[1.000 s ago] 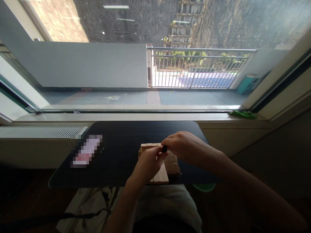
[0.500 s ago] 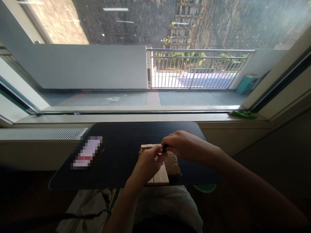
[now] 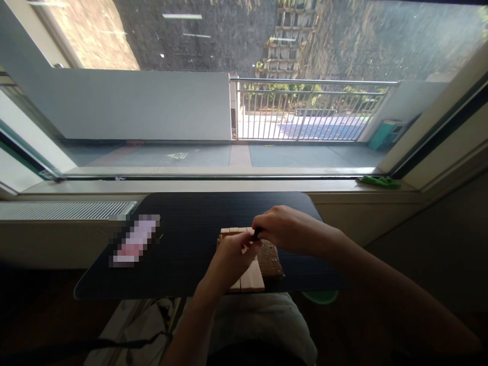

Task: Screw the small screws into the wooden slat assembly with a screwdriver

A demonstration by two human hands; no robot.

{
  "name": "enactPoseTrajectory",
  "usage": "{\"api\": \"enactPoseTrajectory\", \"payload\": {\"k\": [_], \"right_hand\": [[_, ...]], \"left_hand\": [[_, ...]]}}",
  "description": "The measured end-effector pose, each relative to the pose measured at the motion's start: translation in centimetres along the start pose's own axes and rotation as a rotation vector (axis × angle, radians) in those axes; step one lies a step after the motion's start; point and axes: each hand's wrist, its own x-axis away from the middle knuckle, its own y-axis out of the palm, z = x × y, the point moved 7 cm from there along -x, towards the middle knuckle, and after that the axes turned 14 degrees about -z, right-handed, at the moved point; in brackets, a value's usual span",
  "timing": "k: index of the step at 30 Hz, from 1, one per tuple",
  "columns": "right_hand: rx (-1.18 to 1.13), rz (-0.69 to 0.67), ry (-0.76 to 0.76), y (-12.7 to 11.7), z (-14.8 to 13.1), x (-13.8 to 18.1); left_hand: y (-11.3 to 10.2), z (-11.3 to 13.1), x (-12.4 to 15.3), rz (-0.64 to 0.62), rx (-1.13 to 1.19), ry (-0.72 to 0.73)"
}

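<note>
On the dark table (image 3: 183, 239) lies a light wooden slatted board (image 3: 251, 278), and a brown speckled slab (image 3: 270, 258) rests on its right side. My left hand (image 3: 231, 259) hovers over the board with its fingers curled together. My right hand (image 3: 284, 229) comes in from the right, pinching a small dark object (image 3: 256, 234) whose kind I cannot make out. The fingertips of both hands meet at that object, just above the slab's far left corner. Most of the board is hidden under my hands.
A blurred pink and white flat item (image 3: 134, 240) lies on the table's left part. A radiator grille (image 3: 64, 208) runs along the sill at left. A green cloth (image 3: 377, 181) sits on the sill at right. Something green (image 3: 321, 296) shows under the table's front right edge.
Almost nothing differs. Both hands stay joined over the board, with only slight finger movement and a small shift of the view.
</note>
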Motion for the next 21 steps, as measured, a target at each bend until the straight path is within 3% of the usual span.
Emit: {"api": "enactPoseTrajectory", "payload": {"k": [8, 21], "right_hand": [[0.034, -0.028, 0.004, -0.20, -0.31, -0.26], [0.070, -0.031, 0.052, -0.18, 0.01, -0.27]], "left_hand": [[-0.38, 0.43, 0.24, 0.047, -0.069, 0.065], [-0.43, 0.00, 0.35, 0.037, -0.089, 0.001]]}}
